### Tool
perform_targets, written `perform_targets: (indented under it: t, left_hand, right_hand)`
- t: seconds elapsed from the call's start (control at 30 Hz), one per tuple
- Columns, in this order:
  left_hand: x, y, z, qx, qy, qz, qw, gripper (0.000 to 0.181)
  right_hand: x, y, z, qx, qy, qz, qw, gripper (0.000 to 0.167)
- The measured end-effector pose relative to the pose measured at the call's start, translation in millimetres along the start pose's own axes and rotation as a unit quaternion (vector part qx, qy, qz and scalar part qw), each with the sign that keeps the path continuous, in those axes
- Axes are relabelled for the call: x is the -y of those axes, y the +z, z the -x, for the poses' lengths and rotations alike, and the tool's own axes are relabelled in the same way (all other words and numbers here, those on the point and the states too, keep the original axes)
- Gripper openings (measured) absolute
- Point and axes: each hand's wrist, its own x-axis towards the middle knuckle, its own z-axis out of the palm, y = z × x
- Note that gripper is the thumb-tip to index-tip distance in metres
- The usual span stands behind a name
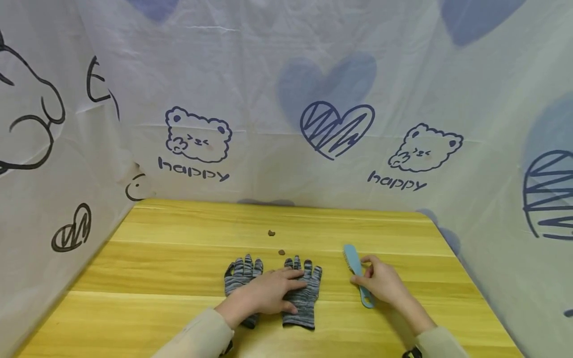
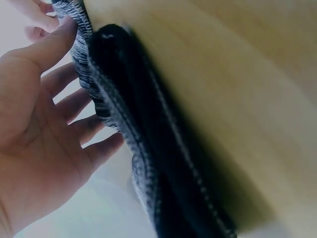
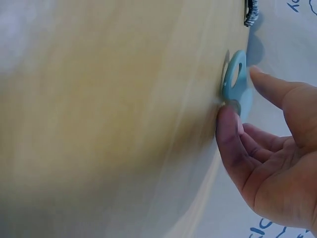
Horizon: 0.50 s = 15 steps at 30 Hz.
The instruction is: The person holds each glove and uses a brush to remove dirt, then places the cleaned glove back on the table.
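Two grey-and-black knitted gloves lie side by side on the table, fingers pointing away. My left hand (image 1: 270, 292) rests its outstretched fingers on the right glove (image 1: 306, 301), and its wrist crosses the left glove (image 1: 241, 273), hiding part of it. The left wrist view shows the dark open cuff of a glove (image 2: 163, 148) close up beside my spread fingers. To the right lies a light blue brush (image 1: 353, 258) with bristles along its left side and a hole in its handle. My right hand (image 1: 380, 281) pinches the brush between thumb and fingers.
Beyond the gloves, two small brown bits lie on the yellow wood-grain table (image 1: 179, 238): one nearer piece (image 1: 281, 252) and one farther piece (image 1: 271, 232). A pale sheet (image 1: 264, 174) printed with hearts and bears stands around the table's back and sides.
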Motion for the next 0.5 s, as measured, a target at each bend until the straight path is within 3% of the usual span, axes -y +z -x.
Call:
perform_targets:
  t: [0.17, 0.3, 0.4, 0.5]
  left_hand:
    - [7.1, -4.3, 3.7, -0.041, -0.002, 0.049, 0.9980, 0.064]
    - [13.7, -11.9, 15.7, -0.108, -0.025, 0.079, 0.9907, 0.062]
    - [20.4, -17.3, 28.3, -0.184, -0.053, 0.076, 0.9786, 0.060]
    - [29.7, -21.7, 43.9, -0.261, -0.083, 0.052, 0.9604, 0.061]
  right_hand:
    - [3.3, -6.4, 3.2, -0.029, -0.004, -0.005, 0.9996, 0.060]
    - [7.9, -10.4, 7.9, -0.087, -0.027, 0.008, 0.9958, 0.055]
    - [10.7, -11.2, 11.6, -0.135, -0.044, 0.020, 0.9896, 0.056]
    - [11.6, -11.7, 16.5, -0.178, -0.065, 0.030, 0.9814, 0.057]
